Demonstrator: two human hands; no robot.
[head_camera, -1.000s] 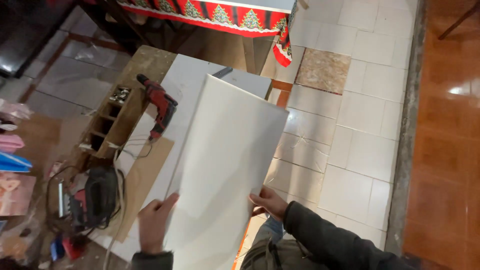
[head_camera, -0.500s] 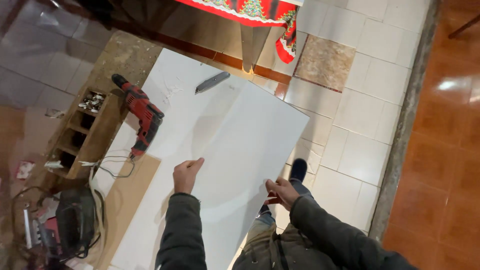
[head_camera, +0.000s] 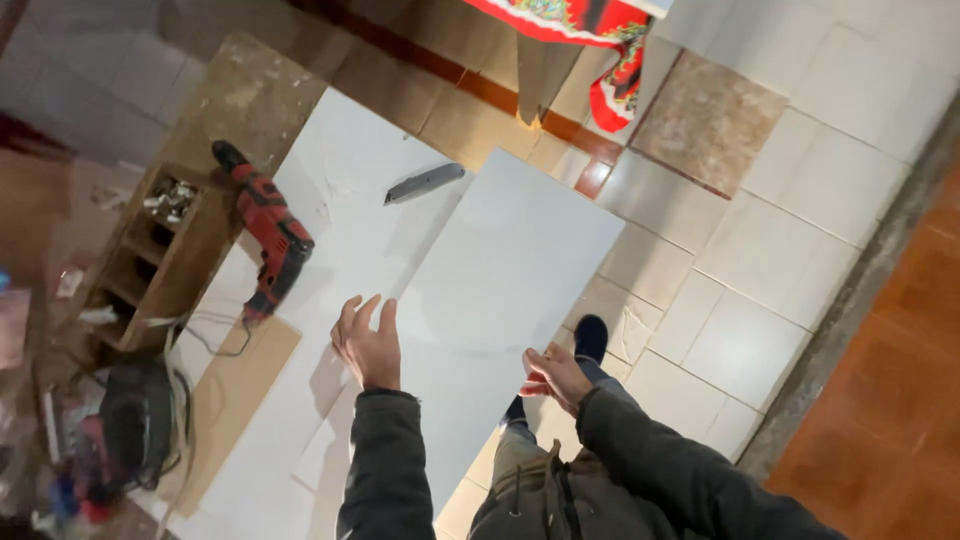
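Observation:
A large white panel (head_camera: 510, 280) lies flat on a white tabletop (head_camera: 335, 175), its near end reaching past the table's edge over the tiled floor. My left hand (head_camera: 366, 345) hovers open, fingers spread, over the panel's left edge. At the panel's near right edge, my right hand (head_camera: 555, 378) has its fingers curled around the rim. A grey utility knife (head_camera: 425, 183) rests on the tabletop just beyond the panel's far left corner. To the left of my left hand lies a red power drill (head_camera: 268, 235), with its cord trailing down.
A wooden compartment box (head_camera: 165, 255) with small metal parts stands left of the drill. A thin brown board (head_camera: 240, 395) and a black power tool (head_camera: 135, 425) lie at lower left. A red patterned cloth (head_camera: 585, 25) hangs at the top. My shoe (head_camera: 590, 335) stands on the pale floor tiles.
The panel, tilted up in both hands a second ago, has come down flat onto the tabletop. My left hand has let go and lifted off, fingers spread.

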